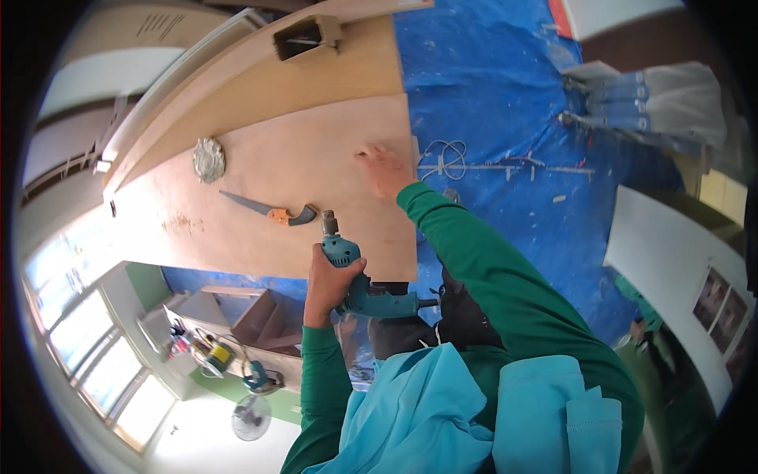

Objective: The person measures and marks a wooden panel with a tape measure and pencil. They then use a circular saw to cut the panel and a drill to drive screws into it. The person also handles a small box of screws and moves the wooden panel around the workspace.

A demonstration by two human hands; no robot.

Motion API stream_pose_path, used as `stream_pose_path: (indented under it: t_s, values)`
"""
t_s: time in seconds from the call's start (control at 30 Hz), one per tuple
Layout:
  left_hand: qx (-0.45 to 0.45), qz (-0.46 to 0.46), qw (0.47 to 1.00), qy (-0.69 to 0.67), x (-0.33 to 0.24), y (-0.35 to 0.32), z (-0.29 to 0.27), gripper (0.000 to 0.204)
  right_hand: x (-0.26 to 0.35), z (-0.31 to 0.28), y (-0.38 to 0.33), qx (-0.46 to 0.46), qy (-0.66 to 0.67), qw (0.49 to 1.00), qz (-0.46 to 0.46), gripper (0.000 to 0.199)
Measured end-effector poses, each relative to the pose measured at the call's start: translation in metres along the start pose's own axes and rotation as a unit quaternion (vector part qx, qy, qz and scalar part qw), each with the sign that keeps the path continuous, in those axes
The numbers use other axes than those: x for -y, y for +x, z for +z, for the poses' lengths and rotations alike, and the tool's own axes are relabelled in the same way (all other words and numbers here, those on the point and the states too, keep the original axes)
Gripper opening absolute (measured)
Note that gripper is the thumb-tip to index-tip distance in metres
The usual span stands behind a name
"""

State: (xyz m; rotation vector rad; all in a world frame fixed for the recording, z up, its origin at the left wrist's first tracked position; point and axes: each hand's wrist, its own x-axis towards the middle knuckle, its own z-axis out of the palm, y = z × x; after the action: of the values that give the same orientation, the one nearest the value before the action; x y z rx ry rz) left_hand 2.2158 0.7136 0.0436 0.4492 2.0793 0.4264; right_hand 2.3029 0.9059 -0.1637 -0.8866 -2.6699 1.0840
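My left hand is wrapped around the grip of a teal power drill, whose chuck points at a large plywood sheet. On that sheet, near its right edge, my right hand lies flat with the fingers spread. Both arms are in green sleeves. A hand saw with an orange and dark handle lies on the plywood, just left of the drill's tip.
A round silvery object rests on the plywood's left part. A small open wooden box sits on a board behind. A blue tarp carries a wire coil. Tools and a fan are lower left.
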Motion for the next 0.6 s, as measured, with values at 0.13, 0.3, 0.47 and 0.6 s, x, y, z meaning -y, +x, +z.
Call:
stream_pose_path:
  t_s: [0.13,0.3,0.47,0.6]
  values:
    - [0.039,0.005,0.999,-0.017,-0.023,0.013,0.005,0.056,-0.006,0.0,0.001,0.003,0.074,0.997,0.033,0.047]
    - [0.059,0.009,0.995,0.078,-0.029,0.038,0.0,0.058,0.006,-0.025,-0.042,0.092,0.249,0.958,0.112,0.059]
    - [0.119,0.043,0.98,0.152,-0.036,0.053,0.011,0.069,0.073,-0.104,-0.188,0.322,0.414,0.845,0.107,0.099]
    - [0.118,0.043,0.939,0.321,-0.072,0.037,0.061,0.079,0.117,-0.096,-0.237,0.261,0.219,0.917,0.205,0.104]
